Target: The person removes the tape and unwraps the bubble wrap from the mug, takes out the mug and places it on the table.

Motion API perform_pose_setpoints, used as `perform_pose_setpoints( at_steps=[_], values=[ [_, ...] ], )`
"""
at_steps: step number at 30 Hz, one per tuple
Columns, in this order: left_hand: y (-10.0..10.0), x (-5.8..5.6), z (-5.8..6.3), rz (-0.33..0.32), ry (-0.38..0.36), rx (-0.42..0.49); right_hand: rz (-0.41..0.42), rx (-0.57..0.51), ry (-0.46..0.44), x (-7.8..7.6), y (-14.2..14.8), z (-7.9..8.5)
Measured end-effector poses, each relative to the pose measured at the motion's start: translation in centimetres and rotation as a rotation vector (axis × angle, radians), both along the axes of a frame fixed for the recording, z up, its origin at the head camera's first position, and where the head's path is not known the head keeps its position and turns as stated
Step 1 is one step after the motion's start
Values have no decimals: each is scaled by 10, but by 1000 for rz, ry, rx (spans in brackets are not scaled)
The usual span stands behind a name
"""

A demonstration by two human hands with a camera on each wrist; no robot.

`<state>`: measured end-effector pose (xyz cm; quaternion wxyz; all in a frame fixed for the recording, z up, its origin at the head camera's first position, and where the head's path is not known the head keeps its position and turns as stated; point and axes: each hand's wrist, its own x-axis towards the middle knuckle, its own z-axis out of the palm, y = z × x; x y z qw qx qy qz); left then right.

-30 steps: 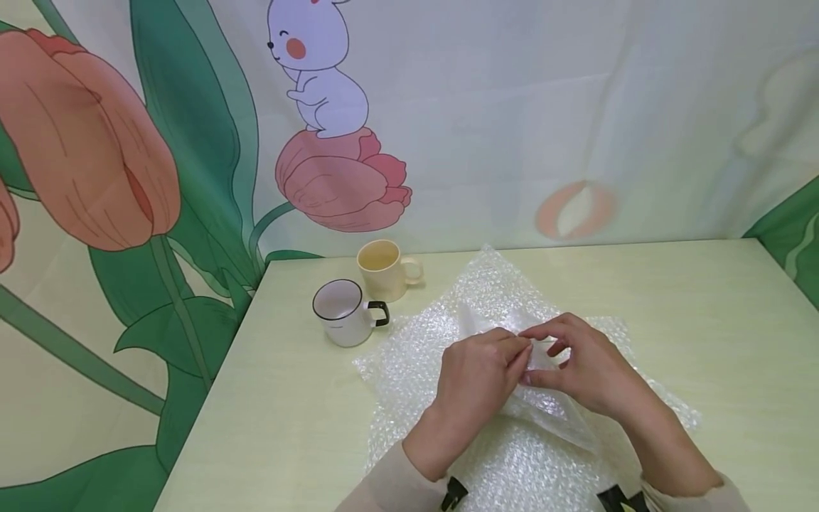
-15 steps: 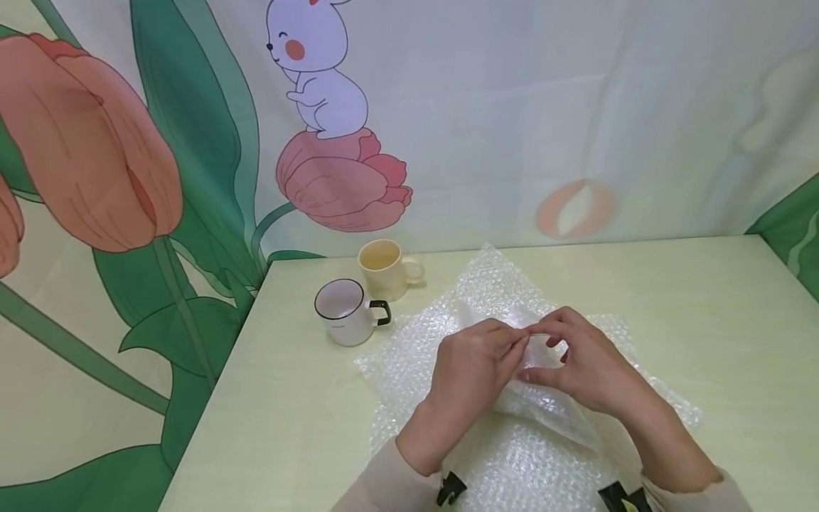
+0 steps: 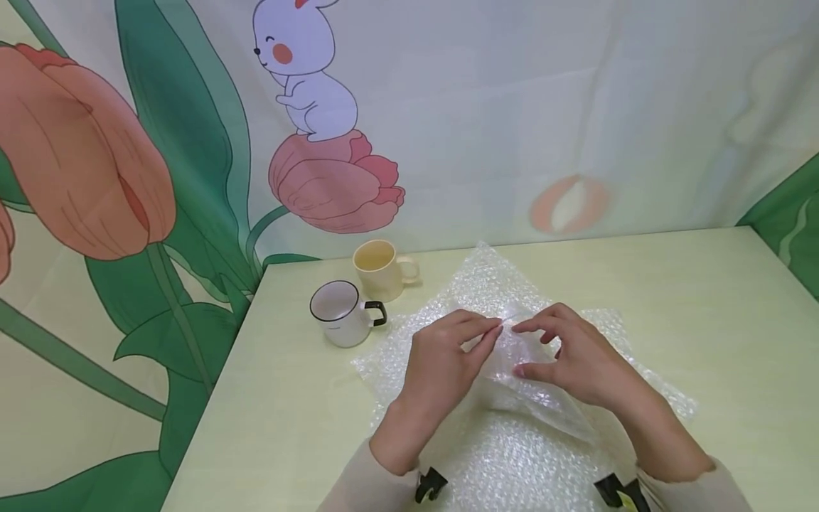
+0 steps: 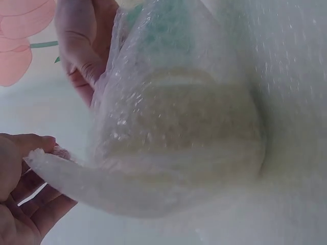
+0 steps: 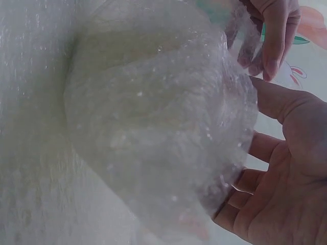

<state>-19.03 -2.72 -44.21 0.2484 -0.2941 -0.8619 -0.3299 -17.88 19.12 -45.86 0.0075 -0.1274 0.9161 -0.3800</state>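
Observation:
A bundle of bubble wrap (image 3: 540,395) rises above a bubble wrap sheet (image 3: 518,462). In the left wrist view, a pale yellowish rounded shape (image 4: 189,115) with a curved rim shows blurred through the layers. My left hand (image 3: 444,355) pinches a thin edge of the wrap between thumb and fingertips at the bundle's top left. Around the right side, my right hand (image 3: 579,363) holds the bundle with thumb and bent fingers apart. The right wrist view shows those fingers (image 5: 268,148) against the wrap, their tips partly hidden behind it.
Left of the sheet stand a white mug (image 3: 339,320) with black rim and handle and, behind it, a cream-yellow mug (image 3: 380,274). They rest on a pale table (image 3: 275,412). A printed curtain (image 3: 461,128) with tulips and a rabbit hangs along the far edge.
My left hand has moved left, away from the right fingertips, still pinching the wrap's edge. The right hand has stayed nearly in place on the bundle.

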Motion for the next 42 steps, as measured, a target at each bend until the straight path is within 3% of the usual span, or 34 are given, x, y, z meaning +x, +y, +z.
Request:
perform_pose_setpoints(
  at_steps=[10, 20, 29, 32, 36, 39, 42],
  values=[
    [-37, 5, 7, 34, -34, 130, -4, -1, -15, 0, 0, 3],
    [-74, 8, 6, 214, -101, 120, 6, -11, -38, 0, -1, 2],
    [-86, 10, 5, 287, -170, 114, 6, -2, -28, 0, 1, 1],
    [-85, 12, 6, 299, -129, 101, 7, -3, -30, 0, 1, 1],
    [-76, 21, 11, 283, 50, 70, 11, -1, -31, 0, 0, 2],
    [-61, 31, 17, 188, 197, 74, 10, 0, -27, 0, 0, 2],
    [-43, 40, 19, 52, 248, 42, 7, 2, -23, -1, 0, 2]
  ],
)
